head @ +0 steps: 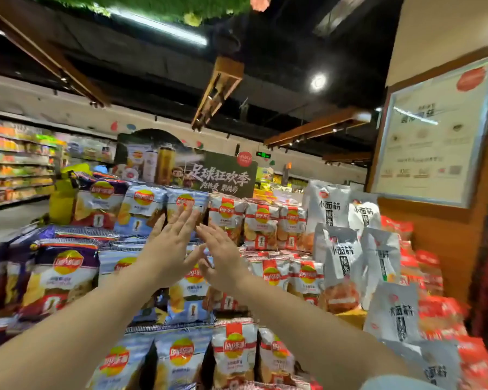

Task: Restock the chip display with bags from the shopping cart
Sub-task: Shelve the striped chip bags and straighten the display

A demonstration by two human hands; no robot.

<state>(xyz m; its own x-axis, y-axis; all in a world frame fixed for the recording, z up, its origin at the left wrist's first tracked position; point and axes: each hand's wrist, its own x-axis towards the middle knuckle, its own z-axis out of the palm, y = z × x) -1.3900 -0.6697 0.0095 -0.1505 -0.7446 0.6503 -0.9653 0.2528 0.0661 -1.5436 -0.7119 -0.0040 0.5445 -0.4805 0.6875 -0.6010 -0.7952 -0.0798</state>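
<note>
The blue chip bag (187, 202) stood upright in the top row of the chip display (164, 277), near the middle of that back edge, and my left hand (168, 249) was raised in front of it with the fingers (181, 220) straight and spread wide, their tips overlapping its lower half. I could not tell whether they pressed the bag or only hovered before it. My right hand (223, 257) was just beside the left, palm turned toward it, fingers straight and loosely together, holding nothing; the two thumbs nearly met.

To the left of that bag in the same row stood another blue bag (141, 209) and a purple bag (100, 201). To its right stood red-and-white bags (261, 225), side by side. Lower tiers of the display carried more blue, purple and red-and-white bags, some of them leaning. Toward the display's right edge stood grey-white snack bags (341, 254) with black lettering, and beyond them red packets (431, 274).

Behind the back edge rose a dark promotional sign (223, 175). Store shelves (14, 164) ran along the far left, and a framed notice board (431, 136) hung on the wall at right.
</note>
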